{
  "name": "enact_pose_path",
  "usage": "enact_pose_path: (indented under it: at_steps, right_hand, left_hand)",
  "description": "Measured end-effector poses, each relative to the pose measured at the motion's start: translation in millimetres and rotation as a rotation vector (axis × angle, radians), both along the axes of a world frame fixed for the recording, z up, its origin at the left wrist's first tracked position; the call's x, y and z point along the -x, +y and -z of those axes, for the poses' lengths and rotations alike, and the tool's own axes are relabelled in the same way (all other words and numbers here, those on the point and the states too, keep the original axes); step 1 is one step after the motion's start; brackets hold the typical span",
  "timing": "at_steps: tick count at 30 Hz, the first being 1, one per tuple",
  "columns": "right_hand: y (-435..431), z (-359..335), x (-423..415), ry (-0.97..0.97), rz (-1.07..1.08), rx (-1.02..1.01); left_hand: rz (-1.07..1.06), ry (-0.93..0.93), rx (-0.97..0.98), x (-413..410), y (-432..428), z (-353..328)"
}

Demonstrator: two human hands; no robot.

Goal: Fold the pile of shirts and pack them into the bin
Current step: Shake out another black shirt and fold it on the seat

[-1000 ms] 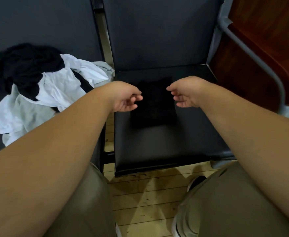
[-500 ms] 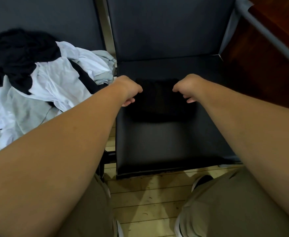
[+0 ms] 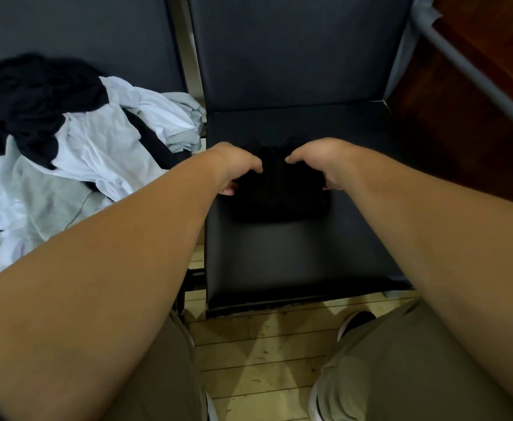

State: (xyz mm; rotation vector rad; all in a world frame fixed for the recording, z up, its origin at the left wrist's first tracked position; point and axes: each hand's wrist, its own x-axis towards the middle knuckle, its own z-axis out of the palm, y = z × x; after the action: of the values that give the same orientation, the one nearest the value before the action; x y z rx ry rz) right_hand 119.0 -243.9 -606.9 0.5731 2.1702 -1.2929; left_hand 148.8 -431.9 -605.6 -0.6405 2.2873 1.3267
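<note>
view: head, only one | faces: forward and down | range: close | frame: chair seat at centre, shirt pile at 9 o'clock, floor at 6 o'clock

A folded black fabric shirt lies on the black padded chair seat, its far edge seemingly bunched. Left of that seat sprawls a crumpled white, grey and black shirt pile.

No text, label or number can be read anywhere.
</note>
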Motion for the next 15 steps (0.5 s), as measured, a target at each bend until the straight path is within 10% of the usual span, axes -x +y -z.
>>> enact_pose_path:
  at_steps: [15]
  right_hand:
    - [45, -28, -42, 0.255, 0.301, 0.479]
  left_hand:
    - [-0.249, 0.141, -0.613, -34, 22, -43]
